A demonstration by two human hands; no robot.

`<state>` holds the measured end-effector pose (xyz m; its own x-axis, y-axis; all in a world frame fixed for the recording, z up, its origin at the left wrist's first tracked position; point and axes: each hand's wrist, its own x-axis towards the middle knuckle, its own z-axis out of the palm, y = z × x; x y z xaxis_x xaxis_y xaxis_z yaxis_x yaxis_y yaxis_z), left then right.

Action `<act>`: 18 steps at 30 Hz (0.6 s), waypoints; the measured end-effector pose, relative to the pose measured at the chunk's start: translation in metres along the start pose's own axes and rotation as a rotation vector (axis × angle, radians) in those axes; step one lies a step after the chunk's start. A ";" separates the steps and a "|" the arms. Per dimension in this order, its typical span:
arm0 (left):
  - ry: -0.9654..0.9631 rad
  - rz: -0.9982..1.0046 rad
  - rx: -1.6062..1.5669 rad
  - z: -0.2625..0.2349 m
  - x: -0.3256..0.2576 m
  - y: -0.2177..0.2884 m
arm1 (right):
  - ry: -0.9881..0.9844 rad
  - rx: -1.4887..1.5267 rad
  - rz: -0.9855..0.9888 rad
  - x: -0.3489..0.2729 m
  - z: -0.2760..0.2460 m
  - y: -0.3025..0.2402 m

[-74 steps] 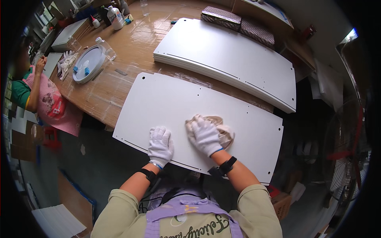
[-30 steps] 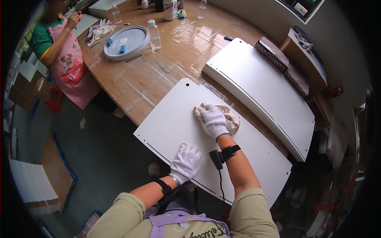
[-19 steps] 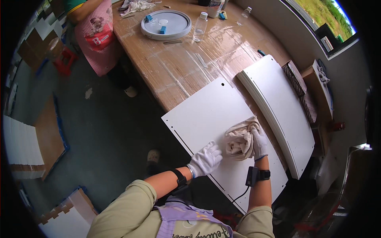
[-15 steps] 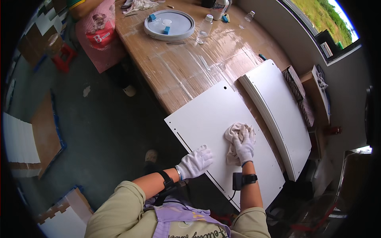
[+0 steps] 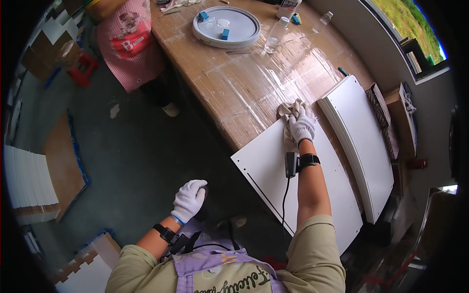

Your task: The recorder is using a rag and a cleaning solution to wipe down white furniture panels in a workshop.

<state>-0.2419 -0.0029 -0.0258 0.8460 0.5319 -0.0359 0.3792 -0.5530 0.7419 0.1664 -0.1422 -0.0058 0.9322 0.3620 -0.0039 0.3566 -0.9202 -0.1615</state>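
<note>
My right hand (image 5: 302, 124), in a white knit glove, presses a crumpled off-white cloth (image 5: 289, 111) at the far end of a flat white panel (image 5: 293, 171). Part of the cloth is hidden under the palm. Small dark holes and a slot run along the panel's left edge. My left hand (image 5: 189, 201), gloved too, hangs over the floor to the left of the panel, touching nothing I can see. Its fingers are loosely bent, with the thumb apart from them. A stack of white panels (image 5: 359, 141) lies just right of the single panel.
The film-covered brown table (image 5: 234, 97) carries a grey round lid (image 5: 229, 41) with blue blocks and a clear bottle (image 5: 276, 36). Beyond the table's left side stands a person in a pink apron (image 5: 129, 49). White boards (image 5: 31, 176) are stacked on the floor at left.
My right hand has slid the cloth away from me to the panel's far end. My left hand has come off the panel's left edge and moved left over the floor.
</note>
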 end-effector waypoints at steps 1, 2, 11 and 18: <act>-0.039 -0.055 0.017 -0.004 -0.002 -0.009 | 0.005 0.011 -0.046 -0.006 0.002 -0.014; -0.066 -0.070 0.006 -0.008 0.002 -0.013 | 0.012 0.017 -0.086 -0.013 0.004 -0.023; -0.129 -0.068 -0.176 -0.019 0.065 -0.030 | -0.594 0.498 -0.841 -0.226 -0.013 -0.119; -0.161 0.007 -0.127 -0.016 0.090 -0.013 | -0.699 1.135 0.253 -0.238 -0.114 -0.028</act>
<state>-0.1764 0.0623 -0.0278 0.9013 0.4132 -0.1300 0.3318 -0.4658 0.8203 -0.0587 -0.2197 0.1125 0.6170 0.5146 -0.5954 -0.3820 -0.4656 -0.7983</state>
